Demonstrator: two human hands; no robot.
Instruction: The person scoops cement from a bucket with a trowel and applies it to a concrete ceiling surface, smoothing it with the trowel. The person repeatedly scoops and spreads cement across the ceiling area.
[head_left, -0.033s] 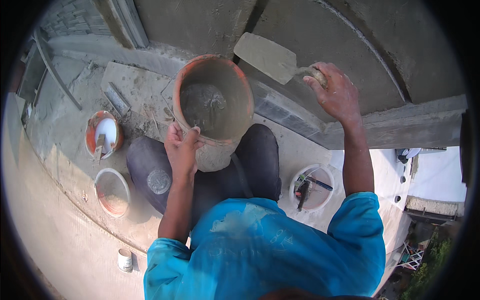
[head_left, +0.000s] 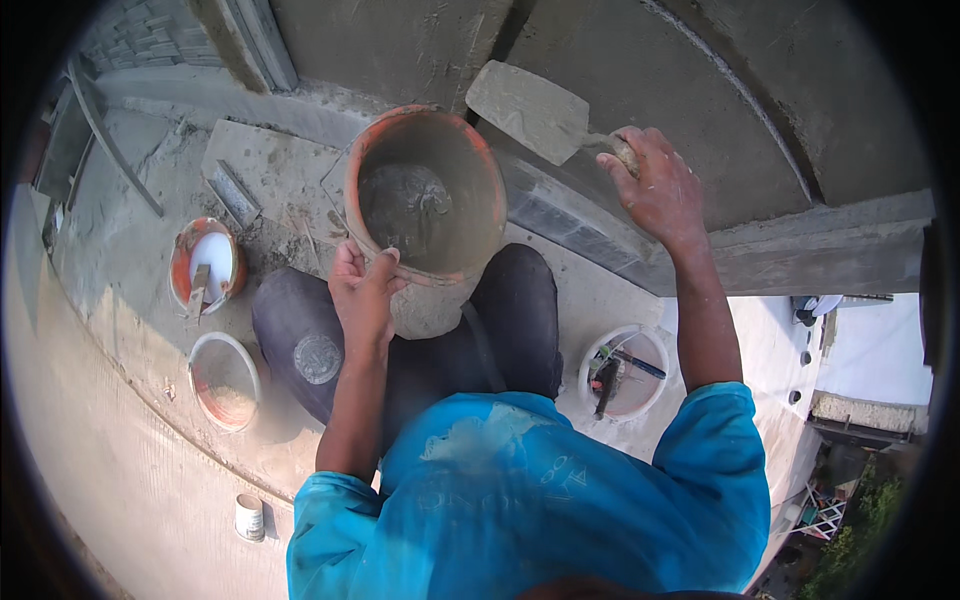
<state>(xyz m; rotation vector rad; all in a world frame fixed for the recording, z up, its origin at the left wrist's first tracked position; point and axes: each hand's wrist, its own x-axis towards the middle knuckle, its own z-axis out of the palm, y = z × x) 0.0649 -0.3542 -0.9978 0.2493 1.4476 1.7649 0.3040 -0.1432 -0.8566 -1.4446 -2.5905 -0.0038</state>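
Grasping with the left hand (head_left: 365, 290) the near rim of a round, orange-rimmed plastic bucket (head_left: 475, 190) smeared with grey mortar, with thumb and fingers closed about its edge. Holding it in front of and between the knees of dark, dusty trousers (head_left: 515, 305); cannot tell whether resting on anything below. Showing wet-looking grey mortar (head_left: 405, 200) in the bottom.

Gripping with the right hand (head_left: 662, 190), curled firmly around the handle, a flat, broad-bladed trowel (head_left: 528, 110) coated in pale grey. Keeping its blade just right of the bucket, seen against a dark grey plastered wall (head_left: 620, 70); cannot tell whether touching it.

Compared with the earlier frame, shifted the right hand a little left, nearer the bucket, and moved the blade only a trifle up and left. Kept both grips unchanged.

Left in the same places: at left, a small orange bucket (head_left: 181, 270) with white contents and a pale round tub (head_left: 220, 370); at right, a white round bucket (head_left: 645, 398) holding dark-handled tools (head_left: 638, 364).
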